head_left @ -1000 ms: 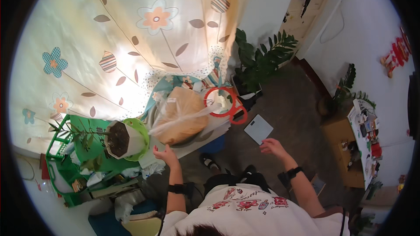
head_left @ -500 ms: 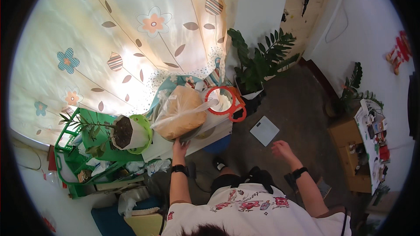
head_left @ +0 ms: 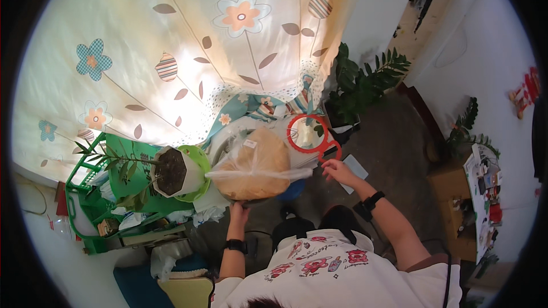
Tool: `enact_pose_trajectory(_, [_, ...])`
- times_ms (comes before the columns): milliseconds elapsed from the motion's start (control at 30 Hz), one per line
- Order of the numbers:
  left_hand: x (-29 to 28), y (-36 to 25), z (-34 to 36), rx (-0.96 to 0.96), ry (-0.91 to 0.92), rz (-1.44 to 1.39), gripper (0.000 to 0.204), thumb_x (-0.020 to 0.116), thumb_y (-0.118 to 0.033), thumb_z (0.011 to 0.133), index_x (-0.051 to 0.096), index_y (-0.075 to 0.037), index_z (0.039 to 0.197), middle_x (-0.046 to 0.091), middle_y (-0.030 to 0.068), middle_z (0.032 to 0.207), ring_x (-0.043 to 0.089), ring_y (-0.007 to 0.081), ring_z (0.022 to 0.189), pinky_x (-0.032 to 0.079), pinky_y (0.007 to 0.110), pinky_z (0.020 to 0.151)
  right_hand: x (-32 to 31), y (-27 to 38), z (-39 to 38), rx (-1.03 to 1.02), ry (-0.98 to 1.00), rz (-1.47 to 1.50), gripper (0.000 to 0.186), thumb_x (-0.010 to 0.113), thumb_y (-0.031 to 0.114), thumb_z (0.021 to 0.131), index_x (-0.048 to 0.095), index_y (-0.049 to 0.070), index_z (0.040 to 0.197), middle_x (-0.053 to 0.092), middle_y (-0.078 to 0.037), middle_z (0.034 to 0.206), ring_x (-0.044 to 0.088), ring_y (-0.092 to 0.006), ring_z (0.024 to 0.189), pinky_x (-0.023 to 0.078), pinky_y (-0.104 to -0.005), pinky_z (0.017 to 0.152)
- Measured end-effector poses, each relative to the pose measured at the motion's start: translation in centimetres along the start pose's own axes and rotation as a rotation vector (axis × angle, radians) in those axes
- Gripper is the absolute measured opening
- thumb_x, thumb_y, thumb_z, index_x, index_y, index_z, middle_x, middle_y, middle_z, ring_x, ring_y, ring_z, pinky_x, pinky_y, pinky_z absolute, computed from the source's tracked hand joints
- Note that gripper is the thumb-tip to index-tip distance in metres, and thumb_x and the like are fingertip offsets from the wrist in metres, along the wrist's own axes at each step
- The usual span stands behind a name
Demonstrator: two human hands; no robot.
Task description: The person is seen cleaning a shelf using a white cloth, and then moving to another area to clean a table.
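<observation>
My left hand (head_left: 240,211) grips the near underside of a grey round container (head_left: 244,199), its fingertips hidden there. On the container sits a clear plastic bag (head_left: 254,168) full of tan contents, with a twisted end pointing right. My right hand (head_left: 334,170) has its fingers apart and loosely bent, near that end and just below a red-rimmed round mirror (head_left: 307,133) with a red handle. A white plant pot (head_left: 194,171) in a light green saucer stands left of the bag.
A green rack (head_left: 77,208) holds assorted items at left. A floral curtain (head_left: 188,34) hangs behind. A leafy potted plant (head_left: 365,80) stands beyond the mirror, a flat pale scale (head_left: 354,174) lies on the floor, and a cluttered desk (head_left: 474,188) is at right.
My left hand has reached under the container, which has shifted rightward from the plant pot. My right hand has moved up toward the bag's end and mirror handle. The view has shifted.
</observation>
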State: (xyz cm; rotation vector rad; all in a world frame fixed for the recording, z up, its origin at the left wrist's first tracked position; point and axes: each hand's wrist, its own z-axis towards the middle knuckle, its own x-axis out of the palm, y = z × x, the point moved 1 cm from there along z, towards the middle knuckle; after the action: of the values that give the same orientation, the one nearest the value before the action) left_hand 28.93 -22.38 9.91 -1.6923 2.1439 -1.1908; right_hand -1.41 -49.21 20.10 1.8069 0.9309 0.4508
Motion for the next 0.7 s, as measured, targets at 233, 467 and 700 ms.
enact_pose_trajectory(233, [-4.0,1.8,-5.3,-0.056,-0.024,-0.019,0.055,0.062,-0.029,0.085,0.040,-0.004,0.128,0.049,0.0138,0.124,0.052,0.0285,0.107,0.048,0.047,0.071,-0.3,-0.7,8.6,-0.005,-0.067,-0.225,0.023,0.055,0.012,0.085,0.054,0.000,0.105,0.062,-0.013,0.086,0.062,-0.0211,0.074,0.050,-0.0325,0.065])
enact_pose_trajectory(467, [-2.5,3.7,-7.4,-0.045,-0.128,0.078,0.050,0.057,-0.030,0.087,0.042,-0.004,0.127,0.049,0.0124,0.126,0.051,0.0269,0.111,0.047,0.046,0.076,3.3,5.7,20.7,-0.641,-0.114,-0.848,0.051,0.063,0.015,0.075,0.047,0.008,0.123,0.041,-0.022,0.129,0.047,-0.0378,0.110,0.043,-0.0458,0.088])
enact_pose_trajectory(700, [-1.4,3.9,-8.4,-0.057,-0.153,0.068,0.041,0.055,-0.028,0.090,0.046,-0.007,0.125,0.055,0.0096,0.121,0.057,0.0237,0.105,0.052,0.042,0.080,6.2,4.4,26.0,-0.505,-0.124,-1.288,0.062,0.060,0.010,0.075,0.039,0.016,0.133,0.034,-0.024,0.134,0.045,-0.0424,0.110,0.046,-0.0467,0.085])
